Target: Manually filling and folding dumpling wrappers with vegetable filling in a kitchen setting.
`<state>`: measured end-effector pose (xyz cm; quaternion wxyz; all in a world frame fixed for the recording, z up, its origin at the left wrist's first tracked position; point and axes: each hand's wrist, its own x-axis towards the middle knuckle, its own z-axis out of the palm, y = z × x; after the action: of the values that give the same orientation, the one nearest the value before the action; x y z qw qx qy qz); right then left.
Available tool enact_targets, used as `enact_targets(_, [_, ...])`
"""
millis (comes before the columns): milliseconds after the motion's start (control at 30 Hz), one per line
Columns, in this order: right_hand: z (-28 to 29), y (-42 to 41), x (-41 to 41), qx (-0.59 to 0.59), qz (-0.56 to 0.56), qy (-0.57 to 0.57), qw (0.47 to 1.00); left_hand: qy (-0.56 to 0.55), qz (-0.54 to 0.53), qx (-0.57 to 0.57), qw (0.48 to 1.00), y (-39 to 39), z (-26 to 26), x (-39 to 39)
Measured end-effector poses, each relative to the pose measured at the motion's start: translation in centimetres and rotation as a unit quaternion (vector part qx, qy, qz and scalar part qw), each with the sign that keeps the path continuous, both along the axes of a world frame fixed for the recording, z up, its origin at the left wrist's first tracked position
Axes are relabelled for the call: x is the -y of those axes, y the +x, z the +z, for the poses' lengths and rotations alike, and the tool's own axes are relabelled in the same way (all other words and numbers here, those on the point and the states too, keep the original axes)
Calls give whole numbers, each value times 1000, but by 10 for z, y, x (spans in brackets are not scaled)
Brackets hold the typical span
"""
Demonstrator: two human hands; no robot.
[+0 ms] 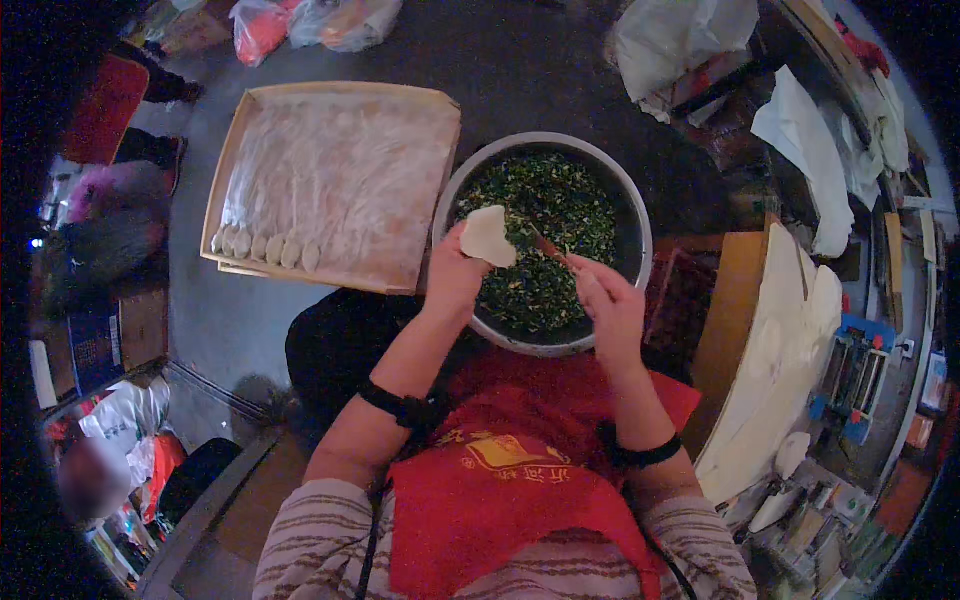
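Observation:
Draped over the fingers of my left hand (456,274) is a pale round dough wrapper (487,237), held above the left part of a large metal basin (641,217). Chopped green filling (547,307) covers the inside of that basin. My right hand (611,300) grips a thin brown utensil (553,251), perhaps a spatula or spoon; its tip points into the filling, close to the wrapper. To the left lies a shallow flour-dusted wooden tray (345,172). Several filled dumplings (271,249) sit in a row along its near left edge.
A red apron (495,480) covers my lap. On the right, a board or table (772,360) carries pale dough sheets, with a blue-ended roller machine (855,375) beyond. Plastic bags (262,30) lie on the floor at the top. Another person (94,480) appears blurred at lower left.

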<state>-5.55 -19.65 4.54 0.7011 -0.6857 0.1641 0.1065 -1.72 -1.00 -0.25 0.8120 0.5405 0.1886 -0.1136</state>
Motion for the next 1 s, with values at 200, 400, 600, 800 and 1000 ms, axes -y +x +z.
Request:
enact_targets(200, [-8,-30,-25,335,148,-457,811,114,-36,62,991,-1,11,11])
enact_targets(400, [-8,-3,-9,257,25,-354,899,194,-25,49,979,2,21,-8])
enact_targets(600, [-95,41,-9,209,113,-453,859,98,6,42,994,10,26,-21])
enact_targets(800, [-73,45,8,-123,-2,-19,992,-41,32,29,998,10,14,-29])
enact_targets(1000, [-27,29,21,-97,-23,147,984,26,8,45,999,7,-4,-25])
